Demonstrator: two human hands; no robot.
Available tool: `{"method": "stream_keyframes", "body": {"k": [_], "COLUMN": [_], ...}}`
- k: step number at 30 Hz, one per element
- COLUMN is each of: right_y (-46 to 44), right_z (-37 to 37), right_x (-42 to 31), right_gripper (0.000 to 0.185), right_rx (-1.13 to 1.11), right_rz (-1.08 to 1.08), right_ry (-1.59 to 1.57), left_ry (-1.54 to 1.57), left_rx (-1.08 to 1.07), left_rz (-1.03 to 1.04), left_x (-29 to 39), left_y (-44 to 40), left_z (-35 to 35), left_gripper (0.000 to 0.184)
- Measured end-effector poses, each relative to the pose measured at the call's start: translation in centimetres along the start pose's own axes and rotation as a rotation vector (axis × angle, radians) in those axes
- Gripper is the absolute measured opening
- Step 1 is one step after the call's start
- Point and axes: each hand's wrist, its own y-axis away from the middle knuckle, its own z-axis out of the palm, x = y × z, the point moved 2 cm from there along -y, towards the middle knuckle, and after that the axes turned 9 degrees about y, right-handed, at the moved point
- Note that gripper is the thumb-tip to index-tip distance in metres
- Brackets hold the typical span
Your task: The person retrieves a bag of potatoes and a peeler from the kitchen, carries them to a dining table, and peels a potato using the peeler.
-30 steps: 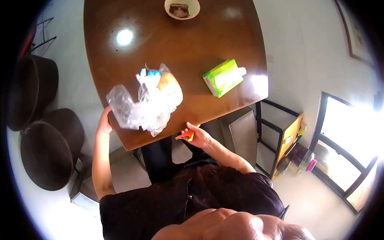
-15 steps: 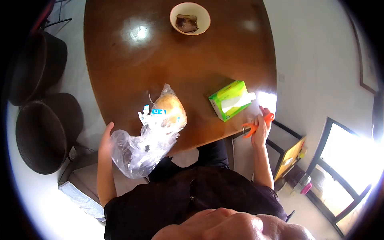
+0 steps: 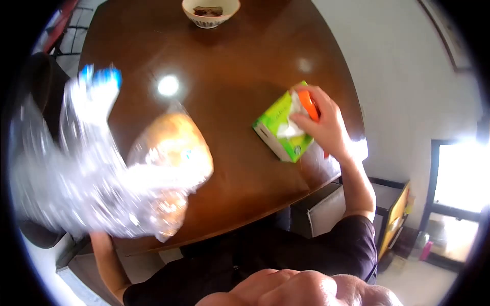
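My right hand (image 3: pixel 326 122) grips what looks like an orange peeler (image 3: pixel 309 105), whose broad handle shows between thumb and fingers. The same hand reaches across the top of a green tissue box (image 3: pixel 280 120), its fingertips at the white tissue. On the left, a crinkled clear plastic bag (image 3: pixel 97 178) with blue print is raised and blurred by motion. Behind it my left hand is hidden; only the left forearm (image 3: pixel 105 260) shows below. A large rounded yellow-brown item (image 3: pixel 176 140) is wrapped in clear plastic beside the bag, its kind unclear.
A patterned bowl (image 3: pixel 209 18) with dark brown pieces inside stands at the far end of the brown wooden table (image 3: pixel 245 56). Dark woven baskets or seats are partly covered by the bag at left. A chair (image 3: pixel 326 209) touches the near right side.
My right hand has moved from the table's right edge up onto the tissue box, still holding the orange tool. The plastic bag has risen and spread leftward, covering my left hand.
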Motion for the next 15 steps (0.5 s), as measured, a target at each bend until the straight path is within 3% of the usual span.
{"method": "stream_keyframes", "body": {"k": [2, 4, 6, 11, 14, 15], "right_y": [1.1, 1.4, 2.0, 6.0, 7.8, 8.7], "right_z": [0.8, 1.0, 0.3, 0.5, 0.6, -0.7], "right_x": [1.0, 2.2, 2.9, 1.4, 1.3, -0.6], "right_gripper": [0.042, 0.041, 0.046, 0.088, 0.094, 0.093], "right_rx": [0.131, 0.142, 0.098, 0.13, 0.081, 0.086], "right_rz": [-0.089, -0.124, -0.1, -0.252, -0.199, -0.207], "right_ry": [-0.061, -0.182, -0.077, 0.326, 0.406, 0.449], "left_ry": [-0.063, -0.121, -0.183, -0.363, -0.595, -0.844], "left_rx": [-0.088, -0.152, -0.185, -0.193, -0.126, 0.075], "left_rz": [0.151, 0.272, 0.352, 0.425, 0.432, 0.664], "left_x": [1.1, 2.2, 3.4, 5.2, 5.3, 6.9], "left_y": [-1.0, -1.7, -2.4, -0.9, 1.7, 4.4], "left_z": [0.7, 1.4, 1.9, 1.9, 2.0, 1.9], "left_gripper": [0.049, 0.049, 0.05, 0.051, 0.052, 0.054]}}
